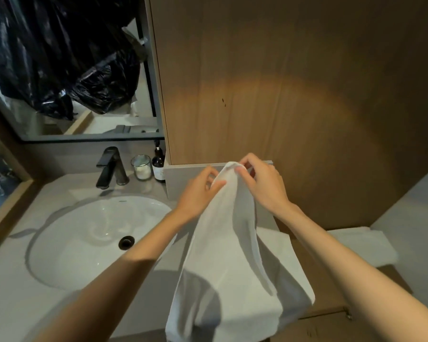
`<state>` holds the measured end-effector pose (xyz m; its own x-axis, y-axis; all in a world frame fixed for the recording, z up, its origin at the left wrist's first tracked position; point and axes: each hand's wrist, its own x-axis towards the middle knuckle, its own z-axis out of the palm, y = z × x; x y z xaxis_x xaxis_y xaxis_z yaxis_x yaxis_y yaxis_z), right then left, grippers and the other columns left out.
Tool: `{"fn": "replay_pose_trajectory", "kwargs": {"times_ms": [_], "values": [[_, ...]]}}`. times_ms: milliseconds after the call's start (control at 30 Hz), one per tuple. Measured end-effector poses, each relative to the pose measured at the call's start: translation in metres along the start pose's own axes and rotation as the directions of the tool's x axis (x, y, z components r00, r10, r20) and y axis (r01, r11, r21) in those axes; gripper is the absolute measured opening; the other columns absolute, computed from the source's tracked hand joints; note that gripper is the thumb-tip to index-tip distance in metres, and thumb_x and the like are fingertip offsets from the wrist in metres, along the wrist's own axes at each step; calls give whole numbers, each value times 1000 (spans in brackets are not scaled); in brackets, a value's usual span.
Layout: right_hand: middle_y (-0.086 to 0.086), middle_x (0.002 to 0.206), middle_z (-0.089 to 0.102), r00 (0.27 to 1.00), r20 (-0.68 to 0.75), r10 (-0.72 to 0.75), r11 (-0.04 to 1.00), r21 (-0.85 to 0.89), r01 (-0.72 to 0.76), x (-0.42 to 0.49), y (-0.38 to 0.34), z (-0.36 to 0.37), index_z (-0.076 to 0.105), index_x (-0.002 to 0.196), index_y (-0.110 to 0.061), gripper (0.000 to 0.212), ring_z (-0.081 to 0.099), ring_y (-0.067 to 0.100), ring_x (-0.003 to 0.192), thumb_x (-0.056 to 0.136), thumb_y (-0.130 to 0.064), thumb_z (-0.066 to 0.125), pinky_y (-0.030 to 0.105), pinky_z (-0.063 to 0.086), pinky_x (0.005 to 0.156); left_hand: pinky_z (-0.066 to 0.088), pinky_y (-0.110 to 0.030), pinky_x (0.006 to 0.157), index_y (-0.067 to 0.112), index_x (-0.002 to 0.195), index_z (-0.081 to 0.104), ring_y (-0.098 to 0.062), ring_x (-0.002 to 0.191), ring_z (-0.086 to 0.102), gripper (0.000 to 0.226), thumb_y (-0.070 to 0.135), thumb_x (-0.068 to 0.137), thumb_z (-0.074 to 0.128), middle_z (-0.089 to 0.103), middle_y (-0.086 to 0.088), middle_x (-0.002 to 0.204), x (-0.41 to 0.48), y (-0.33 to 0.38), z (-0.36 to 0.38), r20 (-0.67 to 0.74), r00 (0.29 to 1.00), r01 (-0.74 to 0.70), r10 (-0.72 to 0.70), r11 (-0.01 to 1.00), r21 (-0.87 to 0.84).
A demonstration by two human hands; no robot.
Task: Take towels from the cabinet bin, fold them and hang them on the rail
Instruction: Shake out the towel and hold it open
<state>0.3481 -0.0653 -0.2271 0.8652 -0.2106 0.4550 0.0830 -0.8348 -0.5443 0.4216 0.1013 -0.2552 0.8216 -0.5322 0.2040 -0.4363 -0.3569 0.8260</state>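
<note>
While standing at a bathroom counter, holds a white towel up by its top edge in front of a wooden cabinet door. Pinches the left side of that edge with the left hand, thumb and curled fingers closed on the cloth. Grips the right side with the right hand, fingers curled over the bunched top. Holds both hands close together, just apart, with only the gathered edge between them. Lets the towel hang lengthwise in loose vertical folds, from the hands down past the counter's edge and out of view at the bottom. Reaches in with bare forearms from the lower corners.

Behind the hanging towel, to the right: more white cloth lying flat on a brown surface; folded or not, cannot tell. To the left, set into the counter: white oval sink with dark drain. Behind the sink: black faucet, then a glass jar with something white inside just beside a dark bottle with a pale label, the bottle beside the cabinet's side. Above the faucet: dark-framed mirror, with black plastic bags across its upper part; reflected or hung in front, cannot tell. On the cabinet door: a warm patch of light above the hands.
</note>
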Motion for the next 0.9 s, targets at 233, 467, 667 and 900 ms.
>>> {"fn": "replay_pose_trajectory", "kwargs": {"times_ms": [233,467,667,900], "values": [[-8,99,61,978,-186,94,996,14,-93,5,6,-62,52,105,-25,16,59,9,82,100,-40,48,25,55,72,38,-27,64,28,83,57,-14,80,56,14,39,89,62,61,10,85,-29,-44,24,165,965,152,-206,946,287],[-11,101,58,901,-389,191,981,37,-192,-15,22,-138,49,104,-28,10,59,8,85,99,-36,50,14,49,75,41,-30,68,22,85,64,-25,84,60,28,41,96,46,66,-1,90,-14,-36,74,370,892,79,-259,897,435],[-18,91,53,809,-520,274,959,85,-270,-51,32,-186,45,103,-25,10,57,6,83,101,-35,45,12,44,70,40,-32,72,14,84,62,-35,95,62,35,32,102,38,67,-17,104,30,26,106,335,914,168,-228,966,199],[-1,76,53,926,-213,313,950,73,-305,-113,52,-184,44,92,-18,9,43,8,58,97,-13,50,22,35,53,36,-13,37,9,87,62,-16,57,46,17,11,98,49,56,-7,75,82,112,120,280,914,380,-293,859,-343]]}}
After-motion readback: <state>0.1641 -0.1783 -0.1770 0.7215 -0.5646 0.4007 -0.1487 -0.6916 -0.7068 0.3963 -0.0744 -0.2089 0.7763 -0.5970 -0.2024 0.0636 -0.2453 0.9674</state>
